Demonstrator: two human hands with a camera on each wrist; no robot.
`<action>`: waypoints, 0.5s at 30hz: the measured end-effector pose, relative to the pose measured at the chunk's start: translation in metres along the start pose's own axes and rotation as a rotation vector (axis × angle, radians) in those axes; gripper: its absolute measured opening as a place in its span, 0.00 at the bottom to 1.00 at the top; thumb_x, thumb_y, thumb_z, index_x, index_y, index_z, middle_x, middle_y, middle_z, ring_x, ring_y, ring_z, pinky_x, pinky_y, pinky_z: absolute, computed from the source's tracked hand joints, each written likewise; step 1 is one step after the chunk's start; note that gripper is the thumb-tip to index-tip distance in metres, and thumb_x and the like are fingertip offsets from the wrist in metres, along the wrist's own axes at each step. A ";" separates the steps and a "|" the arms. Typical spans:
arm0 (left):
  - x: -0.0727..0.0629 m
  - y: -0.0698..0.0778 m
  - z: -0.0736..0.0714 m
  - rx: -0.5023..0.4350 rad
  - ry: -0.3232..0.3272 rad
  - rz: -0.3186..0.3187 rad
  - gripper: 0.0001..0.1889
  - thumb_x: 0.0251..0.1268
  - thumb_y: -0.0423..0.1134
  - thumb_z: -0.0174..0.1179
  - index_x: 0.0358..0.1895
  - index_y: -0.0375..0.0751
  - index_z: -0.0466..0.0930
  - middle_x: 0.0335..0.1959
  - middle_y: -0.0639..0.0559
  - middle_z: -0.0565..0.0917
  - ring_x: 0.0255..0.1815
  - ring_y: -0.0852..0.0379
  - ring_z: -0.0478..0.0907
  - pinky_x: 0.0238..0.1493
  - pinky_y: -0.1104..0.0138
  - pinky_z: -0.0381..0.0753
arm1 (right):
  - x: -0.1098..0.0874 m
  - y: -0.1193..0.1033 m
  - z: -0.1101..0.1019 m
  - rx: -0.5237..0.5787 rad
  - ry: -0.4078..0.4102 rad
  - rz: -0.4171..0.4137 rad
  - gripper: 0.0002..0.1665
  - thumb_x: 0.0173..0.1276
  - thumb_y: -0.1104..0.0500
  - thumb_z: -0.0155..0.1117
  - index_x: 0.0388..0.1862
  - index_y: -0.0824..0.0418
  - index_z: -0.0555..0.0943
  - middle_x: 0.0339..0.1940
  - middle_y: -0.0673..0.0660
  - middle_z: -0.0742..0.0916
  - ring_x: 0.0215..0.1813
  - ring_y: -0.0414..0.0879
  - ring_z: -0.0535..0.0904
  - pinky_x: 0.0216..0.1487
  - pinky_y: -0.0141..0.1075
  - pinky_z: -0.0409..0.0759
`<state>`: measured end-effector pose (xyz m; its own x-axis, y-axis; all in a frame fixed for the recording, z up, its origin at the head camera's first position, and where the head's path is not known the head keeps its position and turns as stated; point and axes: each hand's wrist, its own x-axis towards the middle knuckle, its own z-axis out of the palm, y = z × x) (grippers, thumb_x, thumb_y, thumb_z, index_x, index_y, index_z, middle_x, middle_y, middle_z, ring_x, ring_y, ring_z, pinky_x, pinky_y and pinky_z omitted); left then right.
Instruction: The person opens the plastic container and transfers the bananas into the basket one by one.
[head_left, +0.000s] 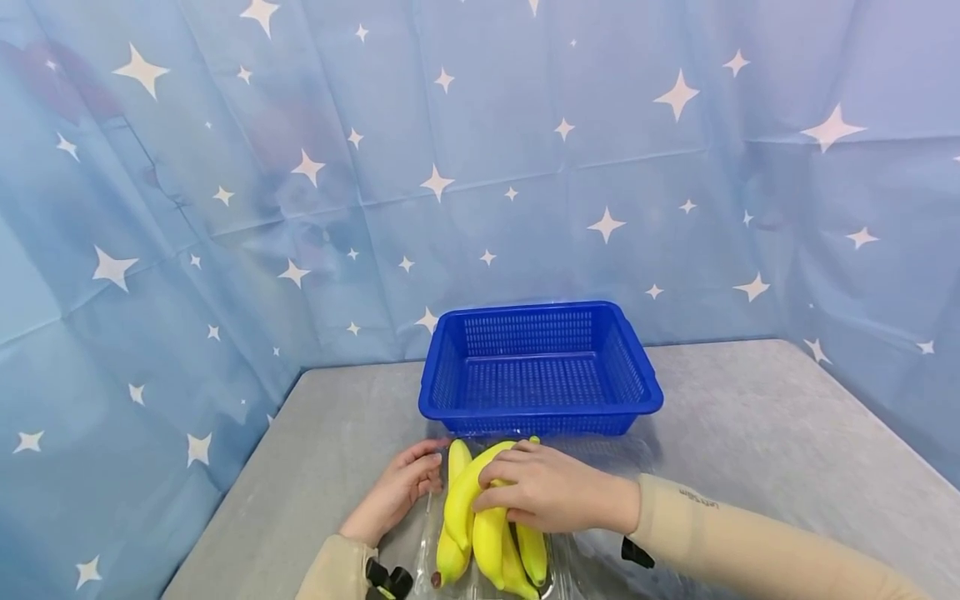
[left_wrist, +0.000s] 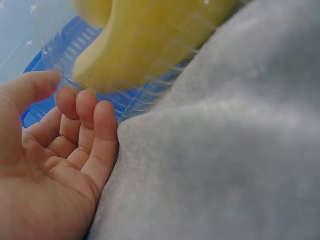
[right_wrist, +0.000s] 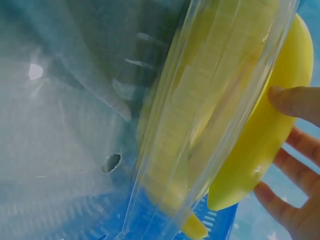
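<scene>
Several yellow bananas [head_left: 491, 542] lie heaped in a clear plastic clamshell box [head_left: 427, 550] near the table's front. My right hand [head_left: 543, 490] reaches over them from the right and grips the top banana [right_wrist: 270, 135], thumb on one side and fingers on the other. In the right wrist view this banana shows above the box's rim, while the others appear through the clear wall. My left hand [head_left: 405, 483] is at the box's far left corner, fingers loosely bent. Its fingertips [left_wrist: 86, 105] are right at the clear wall, below a banana [left_wrist: 140, 45].
A blue plastic basket [head_left: 540, 408] with perforated walls stands just behind the box. The box's clear lid [head_left: 607, 454] spreads out to the right, under my right forearm. Star-patterned blue cloth [head_left: 480, 183] hangs round the grey table [head_left: 337, 425].
</scene>
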<state>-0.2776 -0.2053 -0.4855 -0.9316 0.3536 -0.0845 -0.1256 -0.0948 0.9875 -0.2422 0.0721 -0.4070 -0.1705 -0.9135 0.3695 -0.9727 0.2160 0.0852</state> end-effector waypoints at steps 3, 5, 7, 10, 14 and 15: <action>0.001 0.002 0.000 0.009 0.005 0.005 0.23 0.73 0.36 0.52 0.65 0.25 0.65 0.28 0.54 0.74 0.28 0.61 0.73 0.36 0.68 0.79 | -0.001 0.001 -0.002 -0.014 0.007 -0.001 0.23 0.60 0.60 0.71 0.54 0.44 0.80 0.51 0.46 0.81 0.55 0.41 0.76 0.50 0.39 0.76; 0.003 0.003 0.000 0.016 0.000 0.014 0.23 0.73 0.36 0.52 0.65 0.25 0.65 0.28 0.54 0.74 0.28 0.61 0.73 0.37 0.68 0.79 | -0.002 0.002 -0.003 -0.019 0.014 -0.001 0.23 0.60 0.60 0.71 0.54 0.44 0.80 0.51 0.46 0.81 0.54 0.41 0.76 0.50 0.40 0.76; 0.004 0.004 0.000 0.018 -0.010 0.024 0.23 0.73 0.36 0.53 0.65 0.25 0.65 0.28 0.54 0.74 0.29 0.61 0.73 0.37 0.68 0.79 | -0.003 0.003 -0.003 -0.023 0.020 -0.003 0.23 0.60 0.60 0.72 0.54 0.45 0.80 0.51 0.46 0.81 0.54 0.41 0.76 0.50 0.39 0.76; 0.004 0.003 0.000 0.019 -0.015 0.022 0.23 0.73 0.36 0.53 0.65 0.25 0.65 0.28 0.53 0.74 0.29 0.61 0.73 0.37 0.68 0.79 | -0.004 0.003 -0.003 -0.021 0.028 -0.012 0.24 0.59 0.60 0.72 0.54 0.45 0.80 0.51 0.46 0.81 0.53 0.41 0.76 0.48 0.38 0.76; 0.002 0.000 0.000 0.015 0.006 0.003 0.23 0.73 0.36 0.52 0.64 0.25 0.66 0.28 0.53 0.74 0.28 0.61 0.73 0.37 0.68 0.79 | -0.005 0.004 -0.002 -0.018 0.029 -0.028 0.23 0.60 0.59 0.72 0.55 0.45 0.80 0.51 0.46 0.81 0.54 0.41 0.76 0.48 0.37 0.75; 0.002 0.000 0.001 0.017 0.008 0.006 0.22 0.73 0.37 0.52 0.64 0.26 0.66 0.29 0.53 0.74 0.28 0.61 0.73 0.37 0.68 0.79 | -0.005 0.004 -0.002 -0.019 0.031 -0.028 0.23 0.60 0.59 0.72 0.55 0.45 0.80 0.51 0.46 0.81 0.54 0.40 0.76 0.49 0.37 0.75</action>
<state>-0.2791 -0.2040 -0.4856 -0.9350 0.3457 -0.0797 -0.1145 -0.0812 0.9901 -0.2451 0.0785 -0.4068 -0.1376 -0.9084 0.3948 -0.9738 0.1970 0.1138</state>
